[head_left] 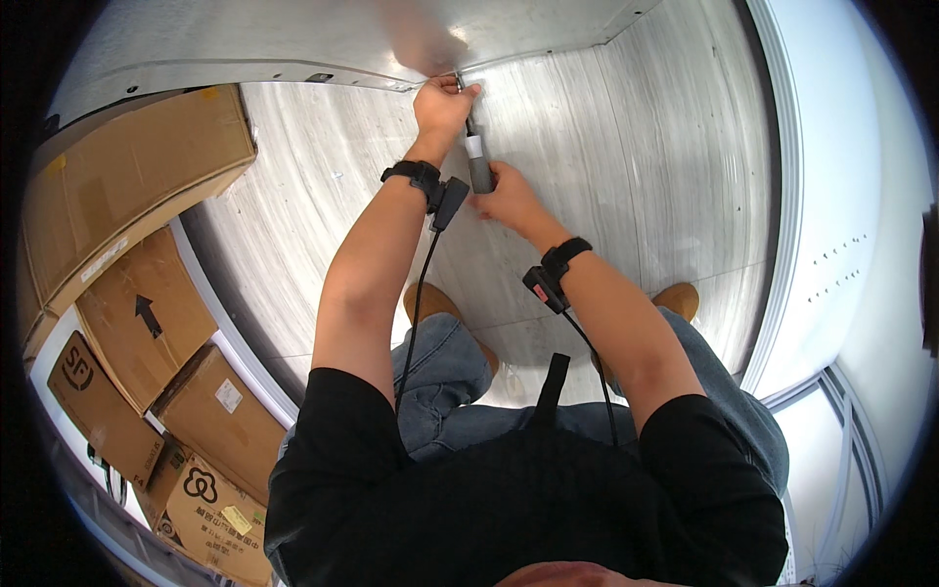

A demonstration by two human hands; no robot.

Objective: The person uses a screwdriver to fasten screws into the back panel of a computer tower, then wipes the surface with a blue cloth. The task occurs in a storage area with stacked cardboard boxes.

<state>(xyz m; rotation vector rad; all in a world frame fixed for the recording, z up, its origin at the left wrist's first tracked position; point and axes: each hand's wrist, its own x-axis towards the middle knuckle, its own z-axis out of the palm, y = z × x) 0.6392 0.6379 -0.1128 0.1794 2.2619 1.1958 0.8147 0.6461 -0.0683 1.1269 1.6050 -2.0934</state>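
Note:
A screwdriver [478, 164] with a grey textured handle, a white collar and a thin dark shaft points away from me, toward the lower edge of a large metal panel [293, 39]. Around the handle's near end, the fingers of my right hand [515, 207] are closed. Farther forward, my left hand [443, 110] pinches near the shaft's far end, right by the panel edge. Its fingers partly cover the tip, so I cannot tell what the tip touches. Small holes run along the panel's edge. Each wrist wears a black strap with a small cabled device.
Cardboard boxes [137, 186] are piled along the left, beside a pale frame edge [230, 313]. A white panel [827, 186] with rows of small holes borders the right. Under me lies a grey wood-look floor [675, 166], where my brown shoes [677, 301] stand.

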